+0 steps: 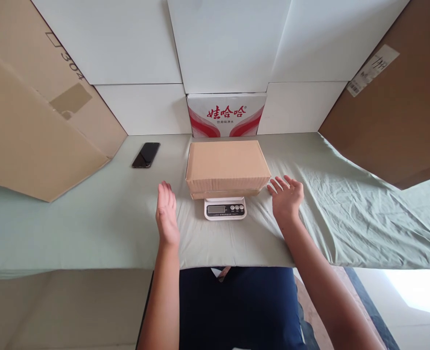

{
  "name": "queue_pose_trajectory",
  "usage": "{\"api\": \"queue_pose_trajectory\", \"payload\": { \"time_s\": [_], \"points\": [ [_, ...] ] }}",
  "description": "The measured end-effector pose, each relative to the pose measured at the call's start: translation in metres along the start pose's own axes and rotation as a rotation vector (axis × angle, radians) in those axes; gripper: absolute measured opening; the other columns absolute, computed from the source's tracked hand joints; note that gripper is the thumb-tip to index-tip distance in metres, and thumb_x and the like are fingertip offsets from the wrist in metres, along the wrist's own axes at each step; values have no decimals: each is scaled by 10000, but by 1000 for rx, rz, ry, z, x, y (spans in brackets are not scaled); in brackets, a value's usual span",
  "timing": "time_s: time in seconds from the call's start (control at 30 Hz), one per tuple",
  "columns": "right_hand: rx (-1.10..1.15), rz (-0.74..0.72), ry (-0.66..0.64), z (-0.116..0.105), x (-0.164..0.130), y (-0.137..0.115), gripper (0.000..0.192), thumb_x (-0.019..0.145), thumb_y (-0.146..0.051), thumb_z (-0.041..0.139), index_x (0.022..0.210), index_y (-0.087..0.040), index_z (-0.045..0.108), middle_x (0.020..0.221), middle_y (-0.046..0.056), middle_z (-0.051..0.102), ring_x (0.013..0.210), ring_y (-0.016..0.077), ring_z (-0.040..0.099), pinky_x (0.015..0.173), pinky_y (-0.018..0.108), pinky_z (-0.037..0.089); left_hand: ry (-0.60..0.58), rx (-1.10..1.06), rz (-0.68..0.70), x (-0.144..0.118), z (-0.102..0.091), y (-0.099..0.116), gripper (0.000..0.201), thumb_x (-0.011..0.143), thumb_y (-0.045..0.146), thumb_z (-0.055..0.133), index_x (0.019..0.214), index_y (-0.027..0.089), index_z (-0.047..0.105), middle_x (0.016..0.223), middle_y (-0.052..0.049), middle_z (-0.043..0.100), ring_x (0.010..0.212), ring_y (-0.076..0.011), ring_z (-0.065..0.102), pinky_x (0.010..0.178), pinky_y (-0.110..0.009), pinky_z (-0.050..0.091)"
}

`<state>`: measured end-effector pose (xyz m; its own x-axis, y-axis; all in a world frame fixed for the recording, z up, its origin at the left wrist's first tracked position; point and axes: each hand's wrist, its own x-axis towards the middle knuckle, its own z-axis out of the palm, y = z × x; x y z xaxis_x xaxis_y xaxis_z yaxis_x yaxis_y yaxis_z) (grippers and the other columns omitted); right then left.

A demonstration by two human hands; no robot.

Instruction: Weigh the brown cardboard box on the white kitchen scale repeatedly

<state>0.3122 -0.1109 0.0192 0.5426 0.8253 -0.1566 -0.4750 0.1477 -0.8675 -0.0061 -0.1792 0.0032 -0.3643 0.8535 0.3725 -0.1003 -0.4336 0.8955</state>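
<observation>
A closed brown cardboard box (226, 163) rests on a small white digital scale (225, 217) in the middle of the cloth. Only the scale's front shows, with its display and round buttons; the box hides the rest, and I cannot make out a reading. My left hand (167, 213) is held to the left of the box, apart from it, fingers stretched out and nothing in it. On the other side, my right hand (286, 195) lies palm up with spread fingers, close to the box's right front corner. It holds nothing.
A black phone (146, 155) lies at the back left on the pale green cloth (101, 228). Behind the box stands a white and red printed carton (227, 115) against white panels (142, 109). Large cardboard sheets (50, 126) flank the left, with another brown board (397, 112) on the right.
</observation>
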Motion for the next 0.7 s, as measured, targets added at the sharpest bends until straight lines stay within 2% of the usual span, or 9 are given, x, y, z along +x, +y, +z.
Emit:
{"api": "queue_pose_trajectory", "payload": {
  "time_s": [0.17,0.4,0.7],
  "points": [
    [20,68,0,0,3,3,342,803,-503,515,1035,-254,553,1093,63,626,1089,252,668,972,479,527,-5,20,2,-1,-1,-2,765,930,779,354,1574,370,409,1734,-37,274,1607,-269,249,1312,-492,204],
    [-17,35,-81,-3,5,8,373,803,-534,536,1045,-249,546,1069,66,632,1042,244,679,950,463,537,-27,34,-3,-2,0,-2,766,928,789,345,1563,371,431,1734,-33,276,1608,-286,238,1312,-495,216],
    [17,100,-40,8,-6,-1,299,791,-457,520,982,-236,581,998,49,644,955,217,685,966,452,540,-62,29,-14,-4,4,0,760,939,763,377,1560,332,448,1730,-53,284,1608,-288,236,1315,-482,215]
  ]
}}
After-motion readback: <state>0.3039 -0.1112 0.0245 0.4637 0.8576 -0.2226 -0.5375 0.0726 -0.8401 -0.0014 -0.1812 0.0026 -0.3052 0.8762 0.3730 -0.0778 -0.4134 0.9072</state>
